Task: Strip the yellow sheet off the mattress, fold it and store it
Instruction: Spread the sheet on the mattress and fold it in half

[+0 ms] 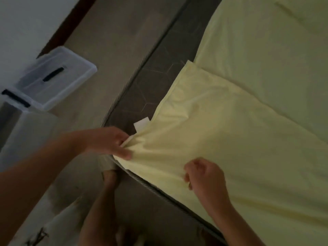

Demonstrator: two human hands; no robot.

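A pale yellow sheet [248, 107] covers most of the dark grey mattress [152, 80], whose near-left corner lies bare with a corded edge. A corner flap of the sheet is folded back over itself, and a small white tag [141, 125] shows beside it. My left hand [110, 142] pinches the bunched sheet corner at the mattress edge. My right hand [204, 174] grips a fold of the sheet a little further right, fingers curled into the cloth.
A clear plastic storage box lid [58, 77] with a black handle lies on the floor at left, by the white wall. Below it stands a clear storage bin [21, 121]. My bare legs and foot [110, 176] are on the floor beside the mattress.
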